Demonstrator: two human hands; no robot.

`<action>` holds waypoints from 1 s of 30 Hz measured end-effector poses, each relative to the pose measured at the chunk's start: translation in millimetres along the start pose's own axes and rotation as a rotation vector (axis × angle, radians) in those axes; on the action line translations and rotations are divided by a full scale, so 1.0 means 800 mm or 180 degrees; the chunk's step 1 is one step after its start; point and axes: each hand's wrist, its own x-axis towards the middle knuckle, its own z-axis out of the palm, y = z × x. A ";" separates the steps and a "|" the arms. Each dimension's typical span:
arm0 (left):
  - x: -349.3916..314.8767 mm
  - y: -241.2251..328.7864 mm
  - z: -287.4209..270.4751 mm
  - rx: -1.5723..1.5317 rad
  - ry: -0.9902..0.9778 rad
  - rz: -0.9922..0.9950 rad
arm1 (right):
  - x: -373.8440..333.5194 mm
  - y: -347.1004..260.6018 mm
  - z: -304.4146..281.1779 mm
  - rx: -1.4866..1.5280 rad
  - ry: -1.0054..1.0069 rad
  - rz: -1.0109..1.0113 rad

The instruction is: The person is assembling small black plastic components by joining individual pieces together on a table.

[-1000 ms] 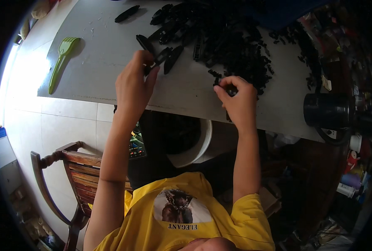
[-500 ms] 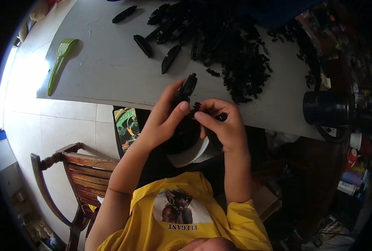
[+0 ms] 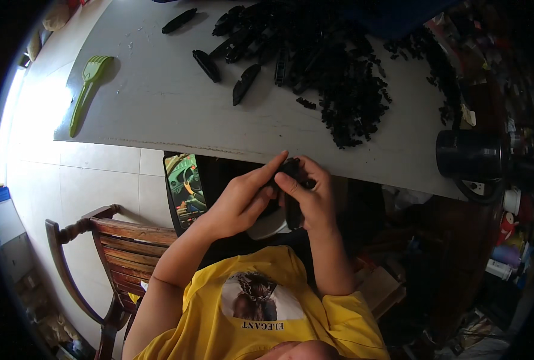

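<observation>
Just in front of the table edge, over my lap, my two hands meet around a long dark piece that looks like black plastic. My right hand has its thumb pressed on the upper part, and the lower end hangs below the fingers. My left hand closes on the same piece from the other side, fingers against its top. Much of the piece is hidden by my fingers. On the table, similar long black pieces lie apart from a large dark heap. Small toothed black parts spread beside it.
A green fork-shaped tool lies on the left of the grey table. At its right edge is a dark cylindrical container. A lit phone-like screen is below the edge, near a wooden chair.
Both hands have come lower and closer together, toward my lap. The long black piece has swung from pointing up at the table to hanging down between my hands.
</observation>
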 end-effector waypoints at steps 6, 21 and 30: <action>0.020 0.004 -0.042 0.2331 0.0946 0.0717 | -0.003 0.004 -0.018 -0.2030 -0.0212 -0.1116; 0.059 -0.021 -0.076 0.2801 0.1799 0.0225 | 0.081 -0.026 -0.015 -0.3653 0.0924 -0.1071; 0.021 -0.015 -0.025 -0.1882 0.0906 -0.0353 | 0.010 -0.020 0.003 -0.0004 0.0462 -0.0101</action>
